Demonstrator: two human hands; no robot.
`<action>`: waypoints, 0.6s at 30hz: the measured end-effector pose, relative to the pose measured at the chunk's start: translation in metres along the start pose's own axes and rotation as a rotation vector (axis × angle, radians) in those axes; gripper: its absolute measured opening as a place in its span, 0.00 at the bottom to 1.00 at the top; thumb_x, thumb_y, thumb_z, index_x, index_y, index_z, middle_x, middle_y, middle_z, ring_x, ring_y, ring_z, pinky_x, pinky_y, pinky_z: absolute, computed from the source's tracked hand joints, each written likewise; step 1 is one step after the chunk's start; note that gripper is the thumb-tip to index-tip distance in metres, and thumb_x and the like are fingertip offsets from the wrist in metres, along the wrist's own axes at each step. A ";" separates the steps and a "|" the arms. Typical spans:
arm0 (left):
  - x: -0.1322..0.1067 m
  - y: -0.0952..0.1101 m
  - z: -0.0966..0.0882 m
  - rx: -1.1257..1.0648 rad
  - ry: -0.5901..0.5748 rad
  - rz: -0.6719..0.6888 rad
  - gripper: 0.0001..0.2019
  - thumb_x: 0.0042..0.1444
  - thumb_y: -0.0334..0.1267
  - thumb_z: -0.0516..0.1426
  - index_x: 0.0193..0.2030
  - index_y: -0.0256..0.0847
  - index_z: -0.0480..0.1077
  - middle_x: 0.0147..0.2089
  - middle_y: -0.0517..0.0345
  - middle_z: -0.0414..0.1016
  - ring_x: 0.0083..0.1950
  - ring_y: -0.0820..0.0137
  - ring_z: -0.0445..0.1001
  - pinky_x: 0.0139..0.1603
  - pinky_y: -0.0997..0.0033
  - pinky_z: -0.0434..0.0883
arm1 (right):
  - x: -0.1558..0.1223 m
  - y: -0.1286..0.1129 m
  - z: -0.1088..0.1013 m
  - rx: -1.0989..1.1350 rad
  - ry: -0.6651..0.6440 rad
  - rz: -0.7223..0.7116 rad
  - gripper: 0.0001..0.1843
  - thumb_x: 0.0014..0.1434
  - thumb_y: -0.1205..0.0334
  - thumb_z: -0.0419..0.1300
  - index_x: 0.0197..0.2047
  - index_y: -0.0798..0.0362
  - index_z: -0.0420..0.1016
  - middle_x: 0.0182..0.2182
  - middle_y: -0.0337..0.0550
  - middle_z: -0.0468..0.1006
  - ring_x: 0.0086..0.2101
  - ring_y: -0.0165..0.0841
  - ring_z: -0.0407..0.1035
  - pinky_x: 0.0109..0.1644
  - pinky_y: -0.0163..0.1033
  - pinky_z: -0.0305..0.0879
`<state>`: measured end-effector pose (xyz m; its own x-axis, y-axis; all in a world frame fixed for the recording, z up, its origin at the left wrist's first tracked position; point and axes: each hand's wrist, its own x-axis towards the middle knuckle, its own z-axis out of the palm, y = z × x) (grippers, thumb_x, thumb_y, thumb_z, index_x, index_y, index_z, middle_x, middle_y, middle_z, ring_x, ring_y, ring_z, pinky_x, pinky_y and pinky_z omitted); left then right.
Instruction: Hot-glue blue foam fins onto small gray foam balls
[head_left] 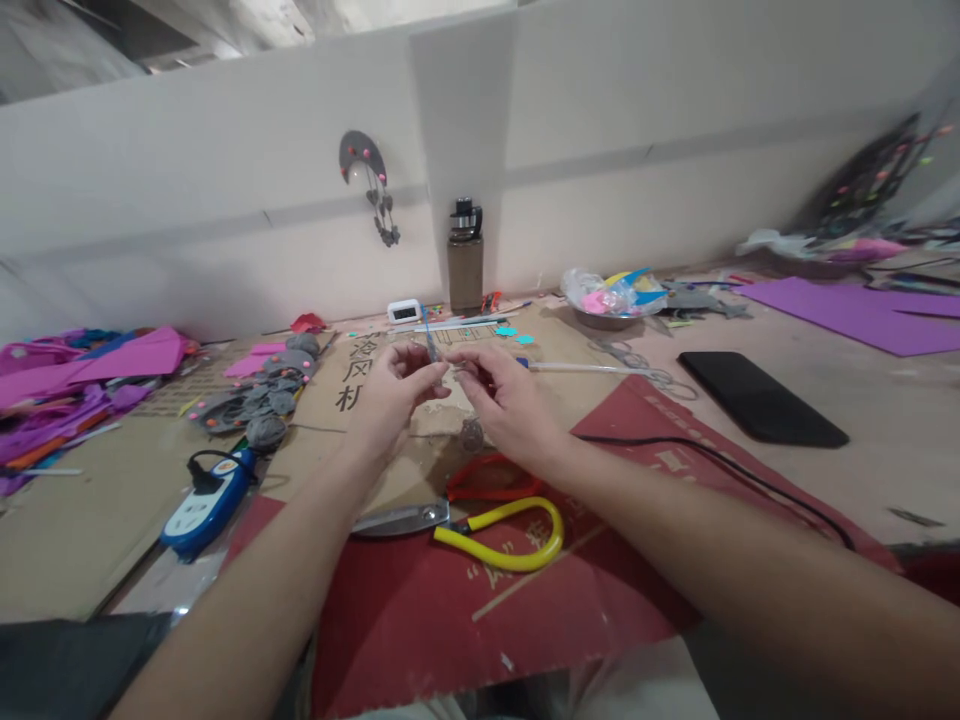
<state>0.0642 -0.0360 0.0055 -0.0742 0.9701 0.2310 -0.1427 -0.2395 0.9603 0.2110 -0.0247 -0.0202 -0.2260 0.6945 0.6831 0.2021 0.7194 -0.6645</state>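
My left hand (396,388) and my right hand (506,395) meet over the cardboard, fingertips pinched close together. Between them is a tiny item, too blurred to name; a thin blue and grey piece (430,338) rises by my left fingertips. Just under my right hand lies a small round grey piece (472,434). Nearer to me, big scissors (559,535) with one red and one yellow handle rest on the red printed sheet (420,620), their blade pointing left below my left wrist.
Grey felt-like pieces (277,395) with pink dots and a blue-and-white power strip (210,505) lie left. At right are a black phone (761,397), a dark cable (720,450) and purple sheets (847,310). A bottle (466,270), small clock (405,311) and bowl (611,318) stand behind.
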 end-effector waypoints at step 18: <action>0.006 -0.003 -0.012 0.145 0.054 0.225 0.14 0.46 0.39 0.63 0.38 0.39 0.66 0.41 0.55 0.73 0.39 0.72 0.72 0.32 0.74 0.73 | 0.011 0.007 -0.033 -0.474 -0.037 0.110 0.16 0.64 0.57 0.48 0.45 0.55 0.72 0.42 0.51 0.73 0.46 0.38 0.66 0.51 0.44 0.61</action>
<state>0.0529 -0.0302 0.0020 -0.1414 0.8885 0.4365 0.0262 -0.4374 0.8989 0.2411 -0.0115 -0.0079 -0.2112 0.7721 0.5993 0.6366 0.5740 -0.5151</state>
